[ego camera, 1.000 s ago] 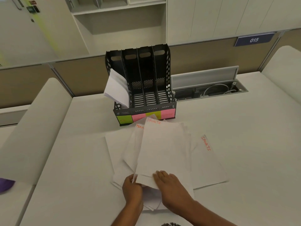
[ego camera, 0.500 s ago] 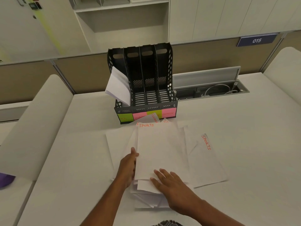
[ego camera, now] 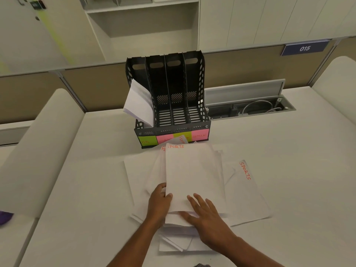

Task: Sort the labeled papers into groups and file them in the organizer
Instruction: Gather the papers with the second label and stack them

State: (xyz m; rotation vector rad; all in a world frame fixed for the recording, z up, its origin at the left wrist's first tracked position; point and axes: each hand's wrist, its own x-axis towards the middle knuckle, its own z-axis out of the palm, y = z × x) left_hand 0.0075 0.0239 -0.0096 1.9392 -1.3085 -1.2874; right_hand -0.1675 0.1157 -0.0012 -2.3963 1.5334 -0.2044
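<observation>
On the white desk a loose pile of papers lies just in front of the black organizer, whose leftmost slot already holds some sheets (they lean out over its side). The left hand pinches the top sheet's left edge, thumb on top; the right hand lies flat on the pile, fingers spread. Another sheet marked SPORTS lies at the right.

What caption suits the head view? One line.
Both hands square a SPORTS sheet before the black organizer.
</observation>
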